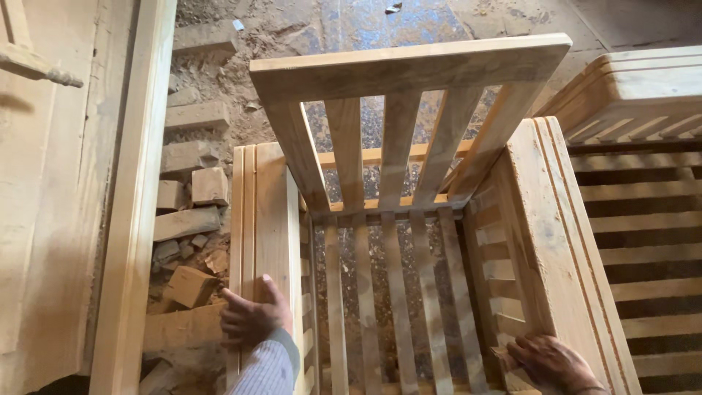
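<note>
The left hand [252, 318] lies flat, fingers spread, on the left armrest [267, 212] of an unfinished slatted wooden chair [398, 241]. The right hand [552, 362] presses loosely spread against the right armrest [545, 219]. Wood offcuts [194, 219] litter the floor at left; another slatted frame [647, 241] stands right.

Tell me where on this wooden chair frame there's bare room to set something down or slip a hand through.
The right armrest is a bare flat top beyond the right hand. The left armrest is bare ahead of the left hand. The seat slats and backrest slats leave only narrow gaps. The offcuts crowd the floor at left.
</note>
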